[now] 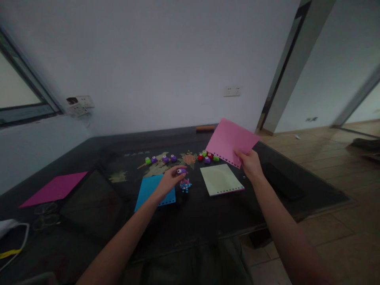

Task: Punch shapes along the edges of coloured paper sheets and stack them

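Pink paper sheet (230, 141) held up off the table, tilted, its perforated edge lowest and toward the person. Right hand (251, 164) pinches that edge at its near corner. Left hand (172, 178) closed on a small purple paper punch (181, 171), well left of the sheet and lower, over the blue sheet (148, 190). Between the hands: a pile of punched bits (185, 184), a pale green sheet (221, 179). Row of punches (160, 159) lies beyond. Magenta sheet (55, 188) far left on the dark table (192, 217).
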`<state>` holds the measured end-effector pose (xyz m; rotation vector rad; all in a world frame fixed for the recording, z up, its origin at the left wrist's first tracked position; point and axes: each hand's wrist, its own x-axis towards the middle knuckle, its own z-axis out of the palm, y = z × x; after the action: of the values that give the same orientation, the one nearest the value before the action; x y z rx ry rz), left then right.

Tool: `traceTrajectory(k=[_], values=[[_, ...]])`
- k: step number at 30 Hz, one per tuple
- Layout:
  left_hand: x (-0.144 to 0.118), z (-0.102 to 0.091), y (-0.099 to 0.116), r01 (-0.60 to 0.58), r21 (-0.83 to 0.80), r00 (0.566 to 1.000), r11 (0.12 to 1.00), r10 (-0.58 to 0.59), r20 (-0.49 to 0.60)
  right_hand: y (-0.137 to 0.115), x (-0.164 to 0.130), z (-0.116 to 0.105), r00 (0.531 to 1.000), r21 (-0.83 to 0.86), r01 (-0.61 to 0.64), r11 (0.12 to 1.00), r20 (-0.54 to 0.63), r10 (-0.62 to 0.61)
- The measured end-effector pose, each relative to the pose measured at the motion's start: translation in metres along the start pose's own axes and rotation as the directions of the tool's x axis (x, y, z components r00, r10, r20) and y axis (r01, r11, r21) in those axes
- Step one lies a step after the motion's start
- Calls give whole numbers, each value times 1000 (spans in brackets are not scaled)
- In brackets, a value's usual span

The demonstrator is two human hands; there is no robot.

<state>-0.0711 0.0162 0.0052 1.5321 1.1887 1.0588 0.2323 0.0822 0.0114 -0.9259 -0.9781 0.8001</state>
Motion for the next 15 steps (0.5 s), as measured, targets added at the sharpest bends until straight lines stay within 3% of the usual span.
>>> traceTrajectory(k=[6, 11, 15], values=[[35, 17, 1, -53, 136, 999, 989, 51, 16, 21, -6, -25, 987, 73, -120, 990, -102, 127], [80, 34, -8, -98, 271, 995, 957, 103, -2, 25, -8, -28, 989, 146, -116, 982, -71, 127], [112, 49, -15, -55, 549, 998, 834, 67, 0, 24, -5, -28, 989, 155, -108, 982, -78, 122]])
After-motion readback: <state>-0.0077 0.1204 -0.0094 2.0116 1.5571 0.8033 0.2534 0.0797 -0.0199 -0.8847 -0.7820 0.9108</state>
